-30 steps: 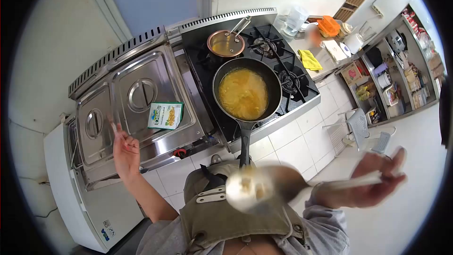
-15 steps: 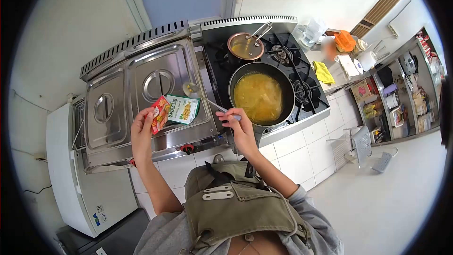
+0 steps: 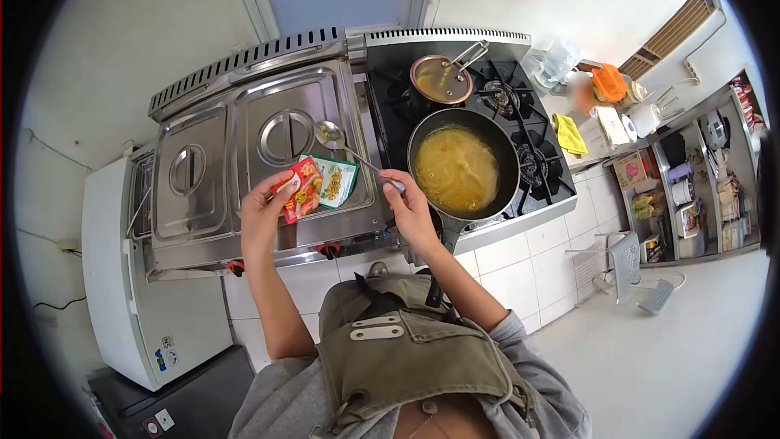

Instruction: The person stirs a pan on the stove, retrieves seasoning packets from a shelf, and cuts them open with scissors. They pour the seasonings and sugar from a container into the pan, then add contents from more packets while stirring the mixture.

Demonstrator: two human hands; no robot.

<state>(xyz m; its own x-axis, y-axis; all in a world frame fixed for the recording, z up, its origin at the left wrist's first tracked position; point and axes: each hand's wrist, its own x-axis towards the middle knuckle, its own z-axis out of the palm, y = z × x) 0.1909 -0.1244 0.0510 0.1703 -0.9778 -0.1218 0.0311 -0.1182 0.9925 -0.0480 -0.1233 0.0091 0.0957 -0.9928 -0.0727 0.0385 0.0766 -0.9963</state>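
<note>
My left hand (image 3: pixel 266 210) pinches a red seasoning packet (image 3: pixel 304 192) between thumb and fingers. Its printed front faces up, overlapping a green and white packet (image 3: pixel 338 180) that lies on the steel lid (image 3: pixel 244 169). Closed around the grey end of a long-handled metal spoon is my right hand (image 3: pixel 410 210). The spoon's bowl (image 3: pixel 330 135), with yellowish bits in it, is over the lid beside the round handle recess. Just right of my right hand, a black pan (image 3: pixel 513 187) holds yellow broth (image 3: pixel 457 169) on the stove.
A lidded pot (image 3: pixel 441 81) sits on a back burner. A yellow cloth (image 3: pixel 569 133) and an orange container (image 3: pixel 608 82) are on the right-hand counter. Red knobs (image 3: pixel 328 250) line the front edge. A white chest freezer (image 3: pixel 110 276) stands left; shelves (image 3: pixel 691 195) stand right.
The red packet has turned flatter and shifted right over the green packet. The spoon's bowl has moved slightly away and left across the lid. The view has shifted a little.
</note>
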